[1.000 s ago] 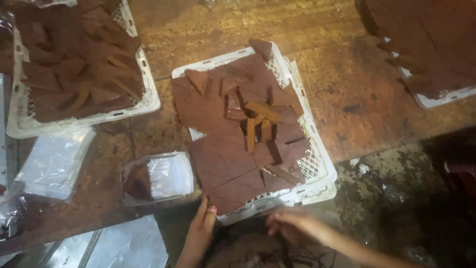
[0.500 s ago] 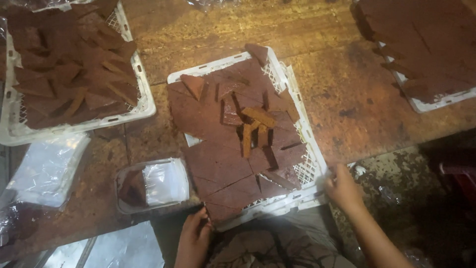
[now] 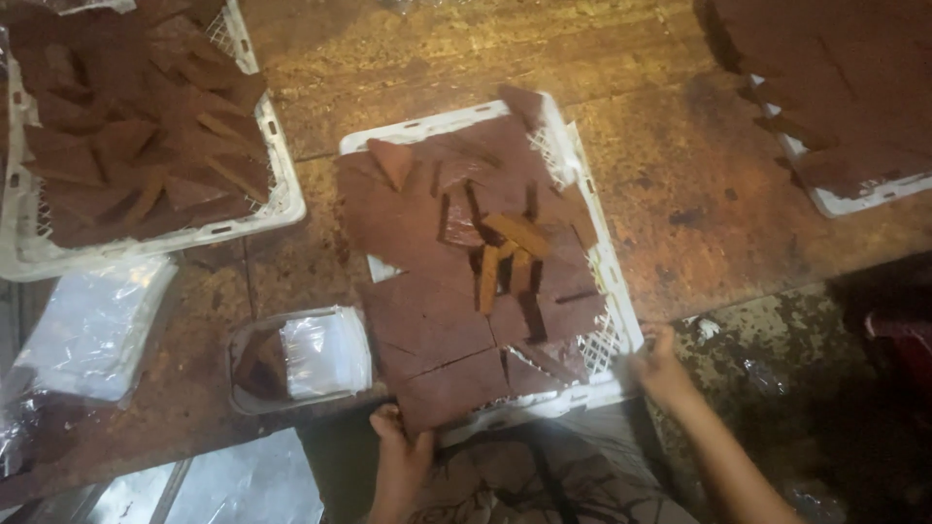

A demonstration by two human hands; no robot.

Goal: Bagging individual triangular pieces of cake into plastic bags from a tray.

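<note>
I am gripping the middle white crate [image 3: 582, 184] of brown slabs [image 3: 427, 320] at its lower corners, left hand [image 3: 400, 456] and right hand [image 3: 660, 369] both clamped on its rim; nothing is lifted out yet.

A small food-making workshop: a worn wooden bench [image 3: 680, 194] carries 3 white crates [image 3: 602, 281] of brown slabs [image 3: 427, 325], with plastic bags [image 3: 92, 325] at 9 o'clock.

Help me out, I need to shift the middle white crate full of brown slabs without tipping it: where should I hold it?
Probably by the near rim of the white crate, at its two near corners, coming from the table edge. That end overhangs the wooden table, so fingers can curl under. The left hand and right hand sit there already. The brown slabs stand above the rim, so keep it level.
</note>
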